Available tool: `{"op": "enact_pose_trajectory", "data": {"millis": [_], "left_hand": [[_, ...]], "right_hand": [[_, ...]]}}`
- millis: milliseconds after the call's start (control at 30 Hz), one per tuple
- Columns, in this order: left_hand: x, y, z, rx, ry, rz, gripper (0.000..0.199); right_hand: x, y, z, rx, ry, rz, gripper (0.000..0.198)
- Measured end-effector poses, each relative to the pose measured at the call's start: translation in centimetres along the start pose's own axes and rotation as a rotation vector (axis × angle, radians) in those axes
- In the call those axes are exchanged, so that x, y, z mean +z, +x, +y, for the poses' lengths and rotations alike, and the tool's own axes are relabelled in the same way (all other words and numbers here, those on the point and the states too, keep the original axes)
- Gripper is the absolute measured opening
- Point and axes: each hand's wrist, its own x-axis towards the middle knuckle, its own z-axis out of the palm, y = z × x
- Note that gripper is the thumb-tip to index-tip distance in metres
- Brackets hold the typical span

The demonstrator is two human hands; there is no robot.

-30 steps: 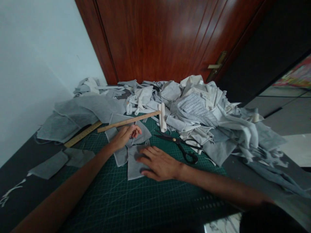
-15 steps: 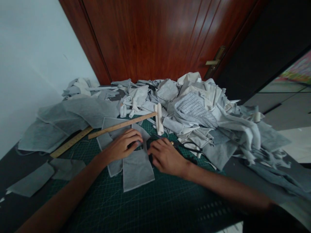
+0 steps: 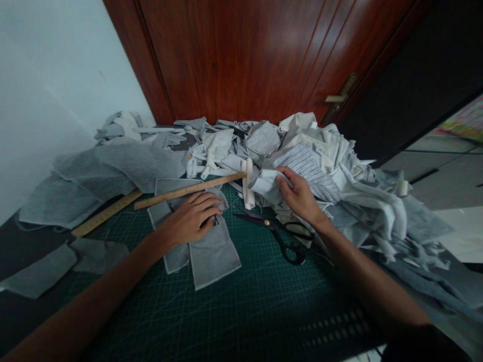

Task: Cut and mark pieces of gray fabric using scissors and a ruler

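Note:
My left hand point(image 3: 195, 217) lies over several overlapping grey fabric pieces point(image 3: 215, 254) on the green cutting mat, its fingers loosely stretched and the thumb a little apart. Between thumb and fingers of my right hand point(image 3: 300, 195) is a pale fabric piece point(image 3: 267, 184), pinched at its right edge at the front of the scrap pile. Black-handled scissors point(image 3: 267, 222) rest on the mat below that hand, blades pointing left. Just beyond my left fingers, a wooden ruler point(image 3: 188, 191) crosses the grey pieces, its right end by a cream fabric strip point(image 3: 247, 188).
A heap of grey and white scraps point(image 3: 302, 136) fills the back and right of the table. Larger grey sheets point(image 3: 101, 173) lie at left over a second wooden ruler point(image 3: 105, 216). The cutting mat point(image 3: 226, 322) spans the front; a wooden door point(image 3: 234, 60) stands behind.
My right hand has moved from beside the grey pieces up and right to the pile and now holds a pale fabric piece. The scissors are uncovered. My left hand stays nearly in place.

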Motion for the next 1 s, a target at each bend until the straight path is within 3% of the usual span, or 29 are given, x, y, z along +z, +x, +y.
{"op": "enact_pose_trajectory", "data": {"millis": [100, 200, 267, 367, 433, 533, 633, 733, 867, 1000], "left_hand": [[-0.8, 0.5, 0.5, -0.117, 0.157, 0.087, 0.024], [-1.4, 1.0, 1.9, -0.201, 0.102, 0.154, 0.029], [-1.2, 1.2, 3.0, -0.194, -0.028, 0.144, 0.034], [0.1, 1.0, 4.4, -0.13, -0.225, 0.067, 0.037], [1.1, 0.8, 4.9, -0.095, -0.292, 0.01, 0.039], [2.0, 0.5, 5.0, -0.098, -0.295, -0.046, 0.044], [2.2, 0.5, 4.9, -0.131, -0.258, -0.043, 0.046], [2.1, 0.4, 4.4, -0.126, -0.244, -0.047, 0.048], [1.6, -0.1, 2.5, -0.07, -0.256, -0.083, 0.046], [0.5, -0.6, -0.1, -0.039, -0.213, -0.074, 0.043]], "right_hand": [[0.2, -0.2, -1.2, 0.188, 0.405, -0.086, 0.039], [1.6, -1.0, -1.9, 0.272, 0.55, -0.286, 0.048], [2.5, -1.7, -2.1, 0.172, 0.461, -0.38, 0.048], [2.9, -2.6, -2.2, -0.071, 0.108, -0.47, 0.044], [2.2, -3.1, -2.3, -0.17, -0.1, -0.548, 0.041], [0.0, -3.1, -2.7, -0.202, -0.199, -0.687, 0.034], [-1.9, -2.7, -3.1, -0.169, -0.225, -0.703, 0.031], [-1.6, -3.1, -3.8, -0.146, -0.236, -0.661, 0.035], [2.5, -5.4, -5.2, -0.247, -0.254, -0.589, 0.049], [6.1, -7.0, -5.3, -0.41, -0.278, -0.588, 0.042]]}}
